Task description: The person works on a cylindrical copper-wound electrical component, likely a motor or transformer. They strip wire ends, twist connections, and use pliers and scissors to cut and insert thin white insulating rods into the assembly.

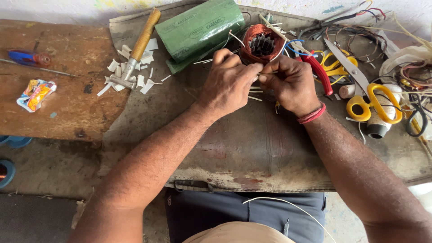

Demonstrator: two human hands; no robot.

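Note:
My left hand (227,83) and my right hand (291,83) meet fingertip to fingertip over a grey mat (252,144). Together they pinch a thin white sleeve or strip (261,73), small and partly hidden by the fingers. Just beyond the hands stands a motor stator with copper-coloured windings (261,42) and a dark toothed core. Thin white strips stick out of it. A red thread band circles my right wrist.
A green paper roll (200,31) lies behind the left hand, and a wooden-handled hammer (139,45) sits among white paper scraps. Yellow-handled scissors (364,90), red-handled pliers (319,72) and tangled wires (405,67) crowd the right. A blue screwdriver (27,58) and a wrapper (36,94) rest on the brown board.

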